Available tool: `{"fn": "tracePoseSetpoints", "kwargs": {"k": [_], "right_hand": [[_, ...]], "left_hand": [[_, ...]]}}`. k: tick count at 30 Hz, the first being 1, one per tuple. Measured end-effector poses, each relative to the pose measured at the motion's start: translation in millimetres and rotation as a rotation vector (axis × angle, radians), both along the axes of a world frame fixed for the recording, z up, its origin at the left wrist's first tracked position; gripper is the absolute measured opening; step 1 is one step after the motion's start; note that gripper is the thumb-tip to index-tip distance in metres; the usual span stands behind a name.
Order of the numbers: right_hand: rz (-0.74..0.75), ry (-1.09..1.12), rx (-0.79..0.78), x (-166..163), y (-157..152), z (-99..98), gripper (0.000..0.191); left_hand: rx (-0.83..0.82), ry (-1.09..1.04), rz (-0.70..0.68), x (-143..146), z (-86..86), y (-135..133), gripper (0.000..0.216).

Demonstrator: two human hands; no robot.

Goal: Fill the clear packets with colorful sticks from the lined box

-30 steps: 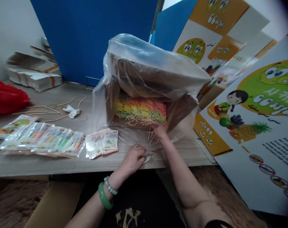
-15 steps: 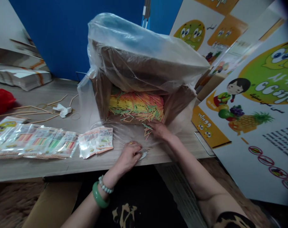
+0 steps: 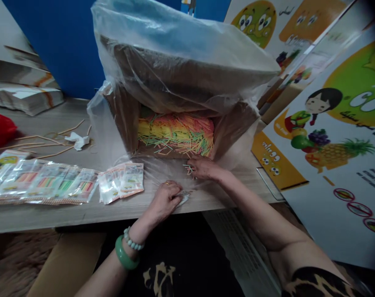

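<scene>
A cardboard box lined with a clear plastic bag lies on its side on the wooden table. Inside it is a heap of thin coloured sticks in yellow, orange and green. My right hand rests at the box's mouth with its fingers pinched on a few of the sticks. My left hand is near the table's front edge, closed on a small clear packet. A small stack of printed packets lies just left of that hand.
A row of filled stick packets lies along the table's left front. Rubber bands, long sticks and a crumpled paper lie behind them. A red bag and stacked flat cartons sit at the far left. Printed cartons lean at the right.
My right hand has drawn back out of the stick heap to the box's mouth with a few sticks. My left hand has stayed on the small packet. The camera has tilted down and closer.
</scene>
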State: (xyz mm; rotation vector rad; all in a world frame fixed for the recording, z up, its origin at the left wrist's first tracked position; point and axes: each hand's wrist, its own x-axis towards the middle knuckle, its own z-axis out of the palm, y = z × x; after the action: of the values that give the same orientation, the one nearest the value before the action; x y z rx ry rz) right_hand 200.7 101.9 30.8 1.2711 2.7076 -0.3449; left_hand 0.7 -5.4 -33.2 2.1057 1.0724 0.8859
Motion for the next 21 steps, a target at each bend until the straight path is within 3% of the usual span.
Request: {"fn": "tracePoseSetpoints", "kwargs": {"k": [2, 4, 7, 10, 16, 21], "right_hand": [[0.057, 0.035, -0.024, 5.0, 1.5, 3.3, 0.021], [0.048, 0.103, 0.002, 9.5, 3.0, 4.4, 0.031], [-0.080, 0.175, 0.106, 11.1, 5.1, -1.0, 0.048], [-0.153, 0.141, 0.143, 7.4, 5.8, -9.5, 0.050], [0.023, 0.095, 0.016, 14.2, 3.0, -7.6, 0.036], [0.108, 0.096, 0.011, 22.7, -2.0, 5.7, 0.041]], "left_hand": [[-0.003, -0.003, 0.005, 0.3, 0.3, 0.1, 0.024], [-0.006, -0.007, 0.006, 0.4, 0.1, 0.3, 0.026], [-0.007, -0.014, 0.004, 0.3, -0.6, 0.4, 0.026], [-0.002, -0.021, 0.001, 0.2, -0.6, 0.2, 0.024], [-0.003, -0.019, 0.003, 0.0, -0.2, -0.7, 0.025], [0.019, -0.045, -0.001, 0.0, -2.6, -1.2, 0.029]]}}
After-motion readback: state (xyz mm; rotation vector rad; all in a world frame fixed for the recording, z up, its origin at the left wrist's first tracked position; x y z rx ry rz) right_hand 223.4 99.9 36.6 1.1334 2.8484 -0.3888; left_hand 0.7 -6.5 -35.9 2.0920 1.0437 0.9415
